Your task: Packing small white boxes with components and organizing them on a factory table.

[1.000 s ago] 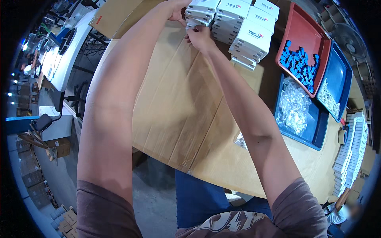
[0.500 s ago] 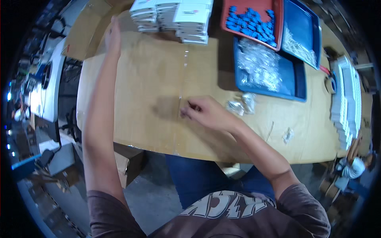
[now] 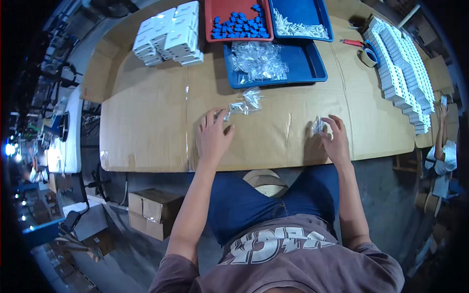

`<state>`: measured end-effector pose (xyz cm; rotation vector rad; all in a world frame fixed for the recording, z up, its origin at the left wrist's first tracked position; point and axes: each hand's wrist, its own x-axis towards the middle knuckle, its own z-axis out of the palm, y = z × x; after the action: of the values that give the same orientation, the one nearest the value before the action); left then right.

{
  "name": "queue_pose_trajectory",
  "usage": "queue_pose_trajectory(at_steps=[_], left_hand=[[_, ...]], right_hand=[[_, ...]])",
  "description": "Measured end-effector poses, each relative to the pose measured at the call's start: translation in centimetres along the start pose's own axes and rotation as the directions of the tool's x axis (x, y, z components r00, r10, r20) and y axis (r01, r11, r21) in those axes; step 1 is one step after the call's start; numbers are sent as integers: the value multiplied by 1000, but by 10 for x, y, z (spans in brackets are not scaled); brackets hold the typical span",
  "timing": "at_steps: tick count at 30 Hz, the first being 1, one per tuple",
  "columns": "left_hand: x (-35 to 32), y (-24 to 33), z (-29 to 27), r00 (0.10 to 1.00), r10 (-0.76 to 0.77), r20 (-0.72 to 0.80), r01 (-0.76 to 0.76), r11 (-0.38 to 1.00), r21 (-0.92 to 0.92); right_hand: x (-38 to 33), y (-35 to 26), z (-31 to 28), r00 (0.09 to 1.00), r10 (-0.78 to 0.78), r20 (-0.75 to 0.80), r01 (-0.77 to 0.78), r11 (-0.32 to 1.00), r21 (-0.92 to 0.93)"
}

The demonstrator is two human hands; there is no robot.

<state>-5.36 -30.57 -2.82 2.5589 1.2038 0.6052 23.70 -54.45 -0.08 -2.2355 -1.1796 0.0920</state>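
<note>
Head view shows the person seated at a cardboard-covered worktop (image 3: 146, 127), both bare forearms reaching up from the lower edge. The left hand (image 3: 213, 136) lies flat on the cardboard, fingers (image 3: 207, 119) spread apart, their tips touching a few small clear plastic bags (image 3: 242, 103) that lie loose just below a long blue plastic tray (image 3: 312, 66) heaped with more of the same bags. The right hand (image 3: 336, 139) rests near the worktop's front edge, its fingers (image 3: 332, 128) curled around one small clear plastic bag (image 3: 319, 127); it seems pinched between thumb and forefinger, though glare makes that hard to confirm. Farther back stand a red tray of small blue parts (image 3: 237, 22), a blue tray of white parts (image 3: 300, 22) and a stack of white cardboard boxes (image 3: 171, 34).
</note>
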Motion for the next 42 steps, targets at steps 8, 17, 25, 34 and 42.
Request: queue_pose_trajectory(at_steps=[8, 17, 25, 34, 42], left_hand=[[-7, -18, 12, 997, -54, -54, 48, 993, -111], [-36, 21, 17, 818, -492, 299, 359, 29, -933], [-62, 60, 24, 732, -240, 637, 481, -480, -733], [-74, 93, -10, 702, -271, 659, 469, -520, -714], [-88, 108, -40, 835, -208, 509, 475, -196, -858]], right_hand=[[-17, 39, 18, 991, -123, 51, 114, 983, 147], [-18, 26, 19, 866, 437, 244, -287, 35, 957], [-19, 4, 3, 864, 289, 412, -404, -90, 910], [-34, -6, 1, 877, 241, 417, -422, -29, 906], [-28, -6, 13, 887, 229, 402, -395, -77, 915]])
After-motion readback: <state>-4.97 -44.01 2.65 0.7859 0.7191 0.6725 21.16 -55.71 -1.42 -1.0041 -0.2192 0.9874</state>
